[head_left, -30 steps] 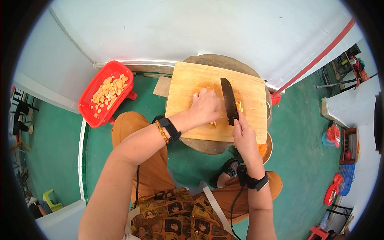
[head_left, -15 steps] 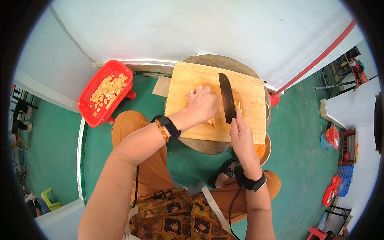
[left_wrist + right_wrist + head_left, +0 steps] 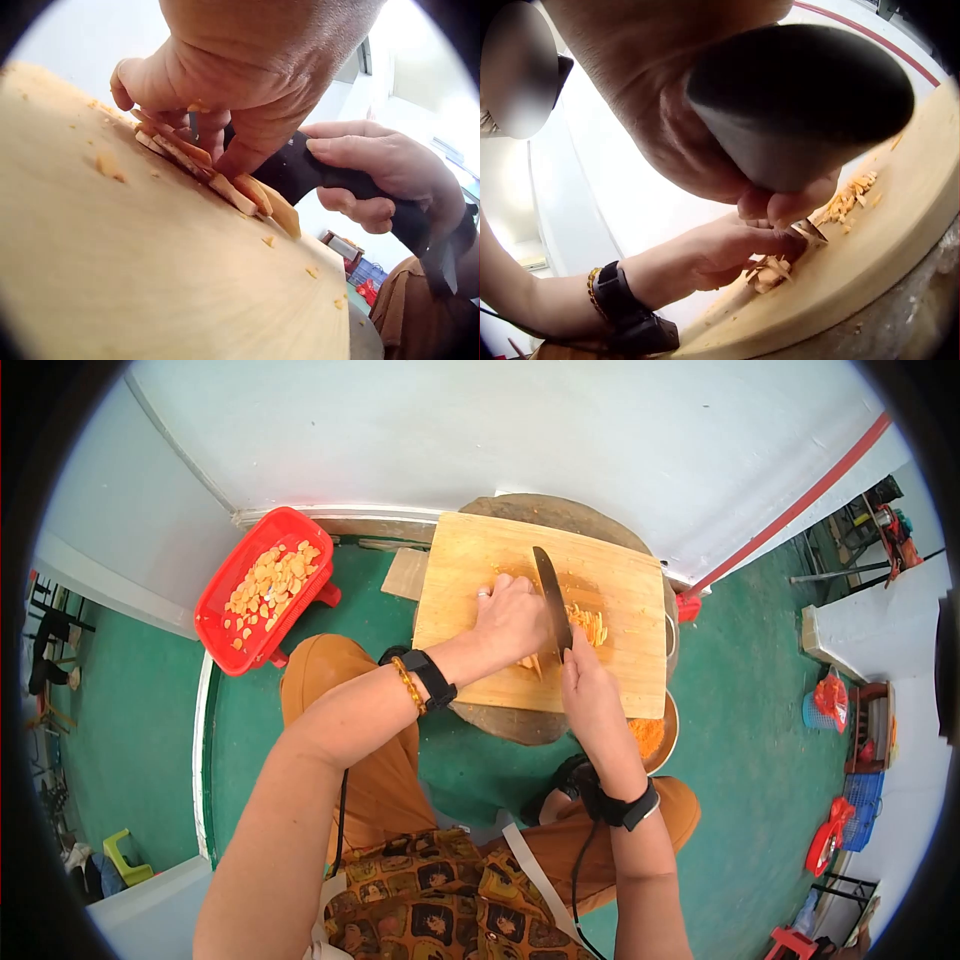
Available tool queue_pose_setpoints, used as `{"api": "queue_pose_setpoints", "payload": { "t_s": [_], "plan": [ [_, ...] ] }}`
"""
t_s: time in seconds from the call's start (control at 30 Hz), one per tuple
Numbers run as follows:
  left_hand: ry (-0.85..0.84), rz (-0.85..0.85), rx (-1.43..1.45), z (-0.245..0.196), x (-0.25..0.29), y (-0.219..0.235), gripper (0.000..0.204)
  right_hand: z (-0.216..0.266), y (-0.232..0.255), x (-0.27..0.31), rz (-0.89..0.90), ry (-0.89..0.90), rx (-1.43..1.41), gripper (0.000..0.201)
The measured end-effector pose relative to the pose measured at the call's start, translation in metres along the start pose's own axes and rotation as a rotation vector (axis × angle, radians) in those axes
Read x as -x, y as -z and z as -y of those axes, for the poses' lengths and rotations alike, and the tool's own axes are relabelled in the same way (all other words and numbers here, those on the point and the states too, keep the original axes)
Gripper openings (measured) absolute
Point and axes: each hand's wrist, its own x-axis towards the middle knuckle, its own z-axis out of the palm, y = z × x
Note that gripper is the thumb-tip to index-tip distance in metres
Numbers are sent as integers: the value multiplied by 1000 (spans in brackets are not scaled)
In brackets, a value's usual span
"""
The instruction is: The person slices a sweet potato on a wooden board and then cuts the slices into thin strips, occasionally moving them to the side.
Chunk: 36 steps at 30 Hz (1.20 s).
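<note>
My left hand (image 3: 508,618) lies over the wooden cutting board (image 3: 460,550), its fingers bent down onto a small stack of orange vegetable slices (image 3: 232,193). Thumb and fingertips grip the stack in the left wrist view. My right hand (image 3: 592,695) holds a dark-bladed kitchen knife (image 3: 552,595) by its handle (image 3: 802,97). The blade stands on edge close beside the left fingers, its tip toward the wall. Thin cut strips (image 3: 590,628) lie in a pile right of the blade. Part of the stack is hidden beneath the left hand.
A round wooden stump (image 3: 600,525) supports the board. A red basin (image 3: 215,600) of orange slices stands at the left by the wall. Below the board's right corner is a bowl (image 3: 672,728) with orange shreds. Crumbs dot the board.
The knife has moved left, from beside the strips to right against the left fingers, and its blade has turned more edge-on. More of the strip pile shows. The left hand has barely shifted.
</note>
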Motion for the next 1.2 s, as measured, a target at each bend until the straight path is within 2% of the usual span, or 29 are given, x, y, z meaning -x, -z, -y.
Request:
{"api": "queue_pose_setpoints", "payload": {
  "t_s": [0.07,0.17,0.27,0.37,0.47,0.57,0.67,0.77,0.87,0.97,1.07,1.2],
  "plan": [
    [-18,0,15,2,-1,-2,5,-3,-6,-5,-33,33,2,41],
    [-12,11,-11,1,-2,0,3,-5,-8,-15,-15,-9,-36,42],
    [-19,-10,-15,1,-1,1,2,-8,-1,-19,48,-162,-182,43],
    [-13,9,-20,1,0,3,3,2,5,-15,-19,-98,-190,43],
    [-16,48,-53,-1,0,7,5,15,11,-13,-5,-144,-210,43],
    [-7,23,-29,-1,-1,4,4,14,10,-16,85,-218,-98,42],
    [18,54,3,-5,-1,11,4,-1,1,-18,78,-124,-47,42],
    [0,50,11,-3,-1,11,4,-14,-7,-18,-37,-8,-144,42],
    [-24,15,4,2,0,4,5,15,12,-18,28,-146,-185,42],
    [-35,26,-7,3,0,5,5,16,12,-19,24,-174,-198,42],
    [-4,45,5,0,-1,9,5,-10,-7,-20,20,-81,-63,42],
    [-22,45,6,3,0,12,4,-7,-6,-22,14,-104,-141,43]
  ]
}}
